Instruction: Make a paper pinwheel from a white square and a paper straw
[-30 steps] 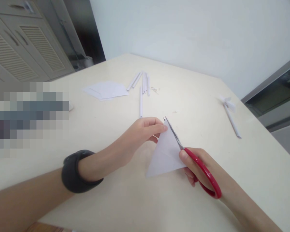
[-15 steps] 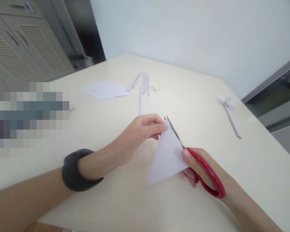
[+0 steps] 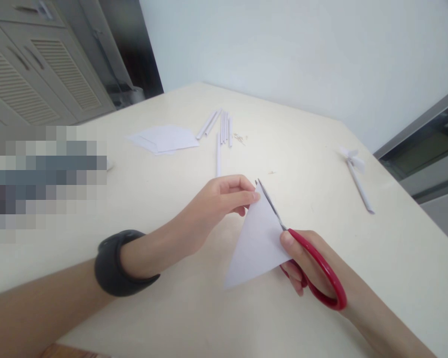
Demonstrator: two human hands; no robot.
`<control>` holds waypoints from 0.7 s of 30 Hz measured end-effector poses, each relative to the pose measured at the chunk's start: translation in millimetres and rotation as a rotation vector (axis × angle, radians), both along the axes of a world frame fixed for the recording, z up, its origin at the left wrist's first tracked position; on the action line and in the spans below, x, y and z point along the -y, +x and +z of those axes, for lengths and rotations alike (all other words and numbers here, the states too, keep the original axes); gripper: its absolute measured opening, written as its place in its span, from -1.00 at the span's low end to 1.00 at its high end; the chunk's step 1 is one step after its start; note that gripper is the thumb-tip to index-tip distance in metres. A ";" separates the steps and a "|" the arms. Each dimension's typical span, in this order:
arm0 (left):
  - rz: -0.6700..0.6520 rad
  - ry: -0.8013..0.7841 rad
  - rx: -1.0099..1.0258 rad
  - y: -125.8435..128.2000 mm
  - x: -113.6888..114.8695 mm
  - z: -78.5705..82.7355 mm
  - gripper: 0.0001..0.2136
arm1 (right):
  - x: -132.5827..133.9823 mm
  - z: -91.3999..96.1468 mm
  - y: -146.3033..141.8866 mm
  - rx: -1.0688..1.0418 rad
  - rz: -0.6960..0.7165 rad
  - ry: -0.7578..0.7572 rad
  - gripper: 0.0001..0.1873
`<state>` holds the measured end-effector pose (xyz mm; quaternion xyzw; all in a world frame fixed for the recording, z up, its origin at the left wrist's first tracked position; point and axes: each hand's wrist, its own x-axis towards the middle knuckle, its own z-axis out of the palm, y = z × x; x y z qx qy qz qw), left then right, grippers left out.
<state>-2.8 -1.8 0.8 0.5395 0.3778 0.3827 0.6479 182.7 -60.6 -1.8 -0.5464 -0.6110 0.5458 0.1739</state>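
Observation:
A white triangular piece of paper (image 3: 259,238) is pinched near its top corner by my left hand (image 3: 227,196), which wears a black band on the wrist. My right hand (image 3: 298,248) grips red-handled scissors (image 3: 321,263), with the thumb on the near end of the blades. The metal blades lie along the paper's right edge, their tips just past its top corner. The paper's lower right corner reaches under the right thumb and scissors. Part of the lower handle loop is hidden by the fingers.
A stack of white paper sheets (image 3: 168,138) lies at the back left. Several rolled paper tubes (image 3: 224,128) are beside it, and one tube (image 3: 218,154) points toward my left hand. Small thin bits (image 3: 239,138) lie nearby. A paper pinwheel on a tube (image 3: 359,186) rests at right.
Hardly anything differs. The paper's lower left corner has shifted slightly left and down, and the scissors' handle has dipped a little. Both hands keep their hold.

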 end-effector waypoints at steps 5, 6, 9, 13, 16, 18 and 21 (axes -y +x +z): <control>-0.022 0.006 0.014 -1.4 -0.7 -1.8 -0.85 | -0.8 -1.5 -0.2 -0.035 -0.026 -0.018 -0.45; -0.022 0.007 0.014 -1.4 -0.6 -1.7 -0.85 | -0.8 -1.1 -0.4 -0.035 -0.031 -0.020 -0.46; -0.024 0.006 0.018 -1.2 -0.1 -1.2 -0.85 | -0.6 1.5 -1.5 -0.030 -0.032 -0.026 -0.47; -0.019 0.008 0.016 -0.6 -0.1 -0.7 -0.86 | -0.5 3.8 -2.4 -0.028 -0.034 -0.033 -0.46; -0.010 0.010 0.009 -0.2 -0.9 -1.0 -0.85 | -0.9 2.0 -1.5 -0.035 -0.032 -0.023 -0.42; -0.009 0.015 0.005 -0.3 -1.6 -1.6 -0.85 | -1.7 -0.3 -0.3 -0.035 -0.039 -0.006 -0.39; -0.005 0.025 0.004 -1.0 -2.3 -2.9 -0.85 | -3.7 -2.7 2.2 -0.028 -0.085 0.013 -0.38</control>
